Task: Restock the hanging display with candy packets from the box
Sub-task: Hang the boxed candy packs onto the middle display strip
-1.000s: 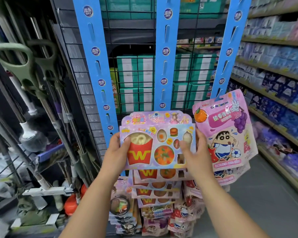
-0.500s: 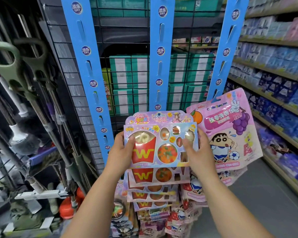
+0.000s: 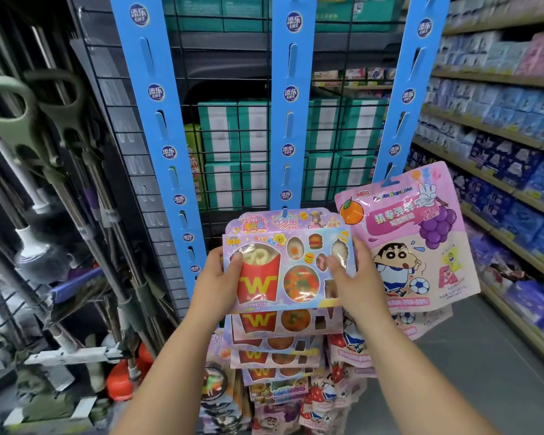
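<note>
A flat candy packet [image 3: 288, 268] printed with red fries and small food shapes is held up in front of the middle blue hanging strip [image 3: 291, 98]. My left hand [image 3: 215, 282] grips its left edge and my right hand [image 3: 355, 277] grips its right edge. The packet's hang hole sits over the strip's lowest free hook. Below it hang several identical packets [image 3: 280, 339]. A pink cartoon-boy packet [image 3: 412, 237] hangs from the right blue strip [image 3: 412, 76]. The left blue strip [image 3: 157, 120] is bare above. No box is in view.
A black wire grid [image 3: 252, 152] backs the strips, with green boxes [image 3: 230, 146] behind it. Mops and long-handled tools [image 3: 44, 152] crowd the left. Shelves of blue and pink packs [image 3: 500, 120] line the right aisle. More hanging sweets [image 3: 321, 400] fill the bottom.
Both hands have lifted the fries packet slightly higher against the middle strip. The view has shifted a little; the grip is unchanged.
</note>
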### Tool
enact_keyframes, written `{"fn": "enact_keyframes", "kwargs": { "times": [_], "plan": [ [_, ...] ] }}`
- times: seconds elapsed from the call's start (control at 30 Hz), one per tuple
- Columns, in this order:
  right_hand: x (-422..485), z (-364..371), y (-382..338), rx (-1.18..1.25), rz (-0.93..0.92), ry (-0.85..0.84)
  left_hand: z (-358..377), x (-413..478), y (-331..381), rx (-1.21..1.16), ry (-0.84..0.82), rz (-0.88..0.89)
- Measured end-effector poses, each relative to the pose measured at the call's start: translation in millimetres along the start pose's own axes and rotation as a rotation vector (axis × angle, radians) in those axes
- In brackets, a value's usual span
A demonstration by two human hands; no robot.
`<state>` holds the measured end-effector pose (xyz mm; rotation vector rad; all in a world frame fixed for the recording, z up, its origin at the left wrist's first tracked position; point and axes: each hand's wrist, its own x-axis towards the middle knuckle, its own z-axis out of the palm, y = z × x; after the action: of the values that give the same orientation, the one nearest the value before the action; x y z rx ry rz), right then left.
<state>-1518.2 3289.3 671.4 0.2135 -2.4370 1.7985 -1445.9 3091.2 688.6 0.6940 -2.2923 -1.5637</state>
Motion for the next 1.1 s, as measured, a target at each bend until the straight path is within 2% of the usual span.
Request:
{"fn": "enact_keyframes", "kwargs": {
  "times": [0.23, 0.47, 0.6, 0.8, 0.97, 1.1],
  "plan": [
    [-12, 7, 18, -0.03, 0.05, -0.017, 8, -3, -23, 0.026, -0.019, -0.047],
    [-28, 21, 26, -0.103, 0.022, 0.067, 10, -4, -43, 0.001, -0.046, 0.033],
    [-46, 30, 46, -0.191, 0.146, 0.072, 6, 0, -75, 0.111, -0.03, 0.074],
    [-93, 50, 102, -0.241, 0.39, 0.038, 4, -24, -136, 0.176, -0.08, -0.075],
    [-140, 72, 161, -0.264, 0.539, -0.076, 8, -44, -217, 0.24, -0.248, -0.306],
    [-179, 92, 225, -0.338, 0.67, -0.246, 22, -61, -292, 0.119, -0.263, -0.564]
  ]
}}
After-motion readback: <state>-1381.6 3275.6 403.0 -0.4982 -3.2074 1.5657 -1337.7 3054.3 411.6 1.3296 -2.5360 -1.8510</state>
